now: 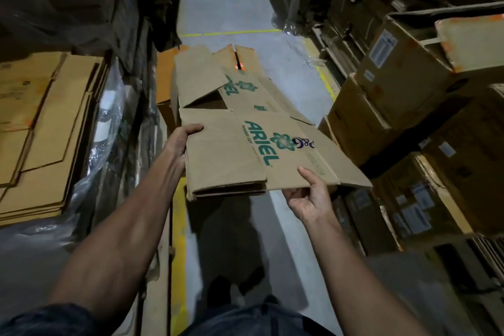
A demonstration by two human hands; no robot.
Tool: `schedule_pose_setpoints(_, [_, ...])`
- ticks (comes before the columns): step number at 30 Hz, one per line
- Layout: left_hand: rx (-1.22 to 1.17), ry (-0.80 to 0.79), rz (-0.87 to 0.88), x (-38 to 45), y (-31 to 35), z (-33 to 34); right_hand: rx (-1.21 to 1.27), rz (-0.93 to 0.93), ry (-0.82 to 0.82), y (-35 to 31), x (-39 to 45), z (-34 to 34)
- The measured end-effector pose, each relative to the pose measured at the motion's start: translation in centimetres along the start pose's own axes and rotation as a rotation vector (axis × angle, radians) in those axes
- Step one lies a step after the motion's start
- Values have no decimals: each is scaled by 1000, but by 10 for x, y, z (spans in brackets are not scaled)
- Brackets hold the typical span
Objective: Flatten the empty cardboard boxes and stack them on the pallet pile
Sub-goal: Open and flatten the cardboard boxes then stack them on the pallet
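At the centre of the frame a flattened Ariel cardboard box (253, 142) is held out flat above the aisle floor (231, 8): the left hand (178, 144) grips its left edge with fingers (195, 128) curled over the top, and the right hand (308, 196) pinches the near edge, thumb on top and fingers underneath. The flattening looks done, apart from one far flap still folded over, so the step in hand appears to be carrying. The next move probably calls for swinging the box left and laying it squarely on the flattened cardboard stack (41, 128) at the left of the frame.
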State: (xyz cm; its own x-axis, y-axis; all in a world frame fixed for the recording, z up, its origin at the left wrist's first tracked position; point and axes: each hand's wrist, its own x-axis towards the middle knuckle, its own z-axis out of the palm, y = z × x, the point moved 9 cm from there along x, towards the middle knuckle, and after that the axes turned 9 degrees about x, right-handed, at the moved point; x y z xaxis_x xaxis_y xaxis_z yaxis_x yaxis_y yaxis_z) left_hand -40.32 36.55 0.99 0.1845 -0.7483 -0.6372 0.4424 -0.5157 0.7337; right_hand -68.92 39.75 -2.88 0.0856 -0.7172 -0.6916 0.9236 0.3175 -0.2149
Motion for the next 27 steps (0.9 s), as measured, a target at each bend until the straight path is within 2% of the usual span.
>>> schedule_pose_setpoints(4, [10,37,28,-4,9,3,-47,36,-89,-11,1,30])
schedule_pose_setpoints(12, [-130,56,81,-36,-1,-11,-69,79,-98,-2,22,64])
schedule_pose_setpoints(15, [-112,193,134,-72,-13,-16,-115,83,-92,0,26,75])
schedule_pose_setpoints(20, [-37,469,350,-148,-29,-23,-220,68,-93,12,23,82])
schedule_pose_setpoints(22, [-18,538,385,-171,-44,-21,-227,72,-97,18,19,81])
schedule_pose_setpoints(24, [-42,481,342,-176,-68,-10,-235,80,-78,23,18,75])
schedule_pose_setpoints(27, [-307,291,159,-161,-104,13,-293,101,-85,33,21,65])
